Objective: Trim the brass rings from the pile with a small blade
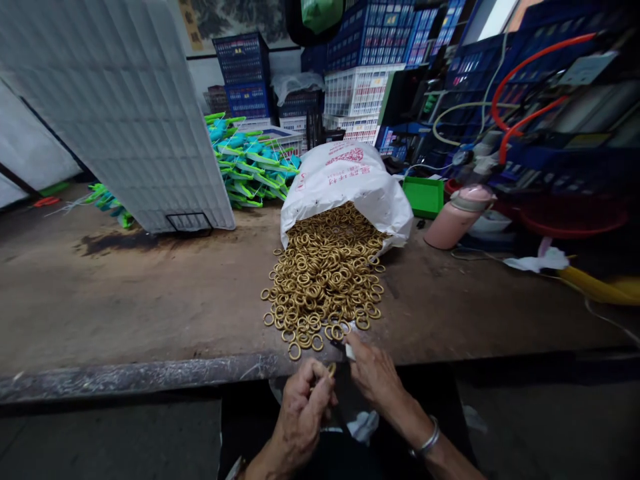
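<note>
Many gold-coloured rings [320, 287] spill in a pile from the mouth of a white printed sack [345, 177] onto the wooden table. My left hand [303, 403] is closed at the table's front edge, pinching one gold ring [331, 369] between thumb and fingers. To its right, my right hand [375, 373] is closed around a small tool [350, 351] with a white part and a dark tip. That tip is beside the nearest rings of the pile; its exact kind is too small to make out.
A tall grey-white ribbed panel [130, 113] stands on the left, before green and blue plastic pieces [250, 160]. Right of the sack are a green tray [423, 196] and a pink bottle [457, 217]. Blue crates [247, 100] are stacked behind. Orange hoses [500, 100] hang at right.
</note>
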Available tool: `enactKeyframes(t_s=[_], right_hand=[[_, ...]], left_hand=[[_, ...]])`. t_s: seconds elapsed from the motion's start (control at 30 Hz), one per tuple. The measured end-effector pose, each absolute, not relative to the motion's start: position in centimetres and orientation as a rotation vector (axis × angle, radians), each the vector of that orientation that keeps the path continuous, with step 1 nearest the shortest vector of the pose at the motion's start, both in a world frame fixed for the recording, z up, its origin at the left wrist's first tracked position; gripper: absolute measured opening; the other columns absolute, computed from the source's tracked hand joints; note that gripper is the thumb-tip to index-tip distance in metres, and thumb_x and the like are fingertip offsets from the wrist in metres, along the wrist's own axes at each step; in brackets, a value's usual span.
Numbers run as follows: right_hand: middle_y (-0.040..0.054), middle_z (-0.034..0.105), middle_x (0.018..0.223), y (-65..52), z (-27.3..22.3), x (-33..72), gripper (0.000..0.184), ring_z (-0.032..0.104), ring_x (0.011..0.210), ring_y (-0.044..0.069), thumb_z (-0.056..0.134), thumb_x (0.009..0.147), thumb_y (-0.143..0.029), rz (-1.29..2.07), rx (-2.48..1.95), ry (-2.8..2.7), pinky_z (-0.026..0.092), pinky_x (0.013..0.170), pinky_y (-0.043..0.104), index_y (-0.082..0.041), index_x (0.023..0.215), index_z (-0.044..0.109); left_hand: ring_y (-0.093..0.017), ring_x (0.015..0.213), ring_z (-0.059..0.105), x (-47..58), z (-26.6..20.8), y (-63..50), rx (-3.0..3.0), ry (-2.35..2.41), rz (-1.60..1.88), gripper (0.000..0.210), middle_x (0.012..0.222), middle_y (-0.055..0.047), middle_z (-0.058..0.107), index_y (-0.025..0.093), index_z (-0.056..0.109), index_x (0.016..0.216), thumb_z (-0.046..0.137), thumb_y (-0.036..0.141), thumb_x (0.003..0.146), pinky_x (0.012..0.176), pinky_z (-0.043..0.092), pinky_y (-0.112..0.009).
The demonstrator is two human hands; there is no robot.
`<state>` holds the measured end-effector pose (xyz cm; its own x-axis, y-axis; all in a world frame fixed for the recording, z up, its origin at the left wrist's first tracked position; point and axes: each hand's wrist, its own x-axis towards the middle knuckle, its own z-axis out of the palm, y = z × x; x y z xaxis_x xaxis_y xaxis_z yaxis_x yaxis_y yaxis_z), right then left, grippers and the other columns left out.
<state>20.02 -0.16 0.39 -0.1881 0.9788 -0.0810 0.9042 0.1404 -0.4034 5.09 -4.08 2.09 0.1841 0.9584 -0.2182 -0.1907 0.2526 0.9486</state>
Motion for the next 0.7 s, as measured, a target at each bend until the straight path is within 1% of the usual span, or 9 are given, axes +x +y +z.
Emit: enactKeyframes(t_s=[0.1, 0.2, 0.27, 0.37, 0.5, 0.53, 0.63, 0.7], right_hand=[[0.0011, 0.061, 0.065, 0.6, -0.6, 21.2, 0.03, 0.055, 0.056, 0.014, 0.038, 0.068, -0.004, 0.411, -1.88, -2.112, 0.025, 0.052, 0.023, -0.019, 0.091, 0.05], [0.0016, 0.062, 0.069, 1.1, -1.1, 21.2, 0.022, 0.057, 0.061, 0.015, 0.038, 0.073, -0.009, 0.381, -1.81, -2.052, 0.028, 0.054, 0.023, -0.02, 0.087, 0.049], [0.0019, 0.063, 0.072, 1.4, -1.2, 20.7, 0.018, 0.058, 0.064, 0.016, 0.04, 0.075, -0.013, 0.362, -1.809, -2.044, 0.028, 0.054, 0.023, -0.02, 0.09, 0.048], [0.0025, 0.064, 0.077, 1.7, -0.9, 19.9, 0.017, 0.059, 0.065, 0.016, 0.043, 0.077, -0.015, 0.326, -1.877, -2.082, 0.027, 0.053, 0.024, -0.02, 0.093, 0.048], [0.0027, 0.065, 0.079, 2.1, -0.2, 19.4, 0.016, 0.059, 0.065, 0.016, 0.042, 0.079, -0.014, 0.319, -1.967, -2.125, 0.025, 0.053, 0.025, -0.02, 0.091, 0.05], [0.0028, 0.065, 0.078, 2.2, -0.1, 19.3, 0.016, 0.059, 0.064, 0.016, 0.041, 0.08, -0.014, 0.319, -1.984, -2.127, 0.024, 0.052, 0.025, -0.02, 0.091, 0.05], [0.0032, 0.065, 0.074, 2.3, 0.0, 19.3, 0.015, 0.058, 0.062, 0.015, 0.04, 0.081, -0.015, 0.318, -2.011, -2.126, 0.023, 0.051, 0.025, -0.02, 0.089, 0.051], [0.0036, 0.064, 0.071, 2.3, 0.0, 19.3, 0.015, 0.058, 0.06, 0.015, 0.04, 0.08, -0.014, 0.319, -2.036, -2.106, 0.022, 0.05, 0.025, -0.019, 0.088, 0.051]], left_hand=[[-0.005, 0.039, 0.041, 5.1, 2.0, -4.1, 0.828, 0.93, 0.974, 0.031, 0.055, 0.002, 0.051, 0.015, 0.049, 0.068, 0.054, 0.045, 0.075, 0.038, 0.033, -0.017], [-0.005, 0.039, 0.04, 5.2, 1.4, -3.7, 0.655, 0.841, 0.957, 0.033, 0.052, 0.001, 0.05, 0.012, 0.054, 0.071, 0.049, 0.044, 0.079, 0.036, 0.033, -0.016], [-0.006, 0.04, 0.042, 5.2, 1.2, -3.5, 0.568, 0.814, 0.956, 0.032, 0.054, -0.001, 0.052, 0.01, 0.055, 0.071, 0.05, 0.041, 0.079, 0.036, 0.033, -0.016], [-0.007, 0.044, 0.047, 5.1, 1.3, -3.2, 0.461, 0.788, 0.968, 0.024, 0.065, -0.004, 0.058, 0.013, 0.052, 0.073, 0.057, 0.036, 0.074, 0.036, 0.034, -0.016], [-0.009, 0.046, 0.049, 5.0, 1.3, -3.1, 0.383, 0.72, 0.932, 0.02, 0.066, -0.002, 0.057, 0.016, 0.051, 0.083, 0.059, 0.03, 0.072, 0.036, 0.035, -0.016], [-0.009, 0.047, 0.05, 5.0, 1.2, -3.0, 0.367, 0.713, 0.924, 0.02, 0.066, -0.002, 0.057, 0.015, 0.052, 0.082, 0.059, 0.03, 0.072, 0.036, 0.036, -0.016], [-0.009, 0.052, 0.052, 5.1, 0.8, -2.9, 0.318, 0.741, 0.92, 0.021, 0.068, -0.002, 0.056, 0.013, 0.051, 0.071, 0.059, 0.033, 0.072, 0.038, 0.038, -0.017], [-0.009, 0.053, 0.052, 5.4, 0.7, -2.7, 0.33, 0.784, 0.931, 0.024, 0.068, -0.002, 0.055, 0.013, 0.05, 0.067, 0.062, 0.033, 0.07, 0.039, 0.039, -0.017]])
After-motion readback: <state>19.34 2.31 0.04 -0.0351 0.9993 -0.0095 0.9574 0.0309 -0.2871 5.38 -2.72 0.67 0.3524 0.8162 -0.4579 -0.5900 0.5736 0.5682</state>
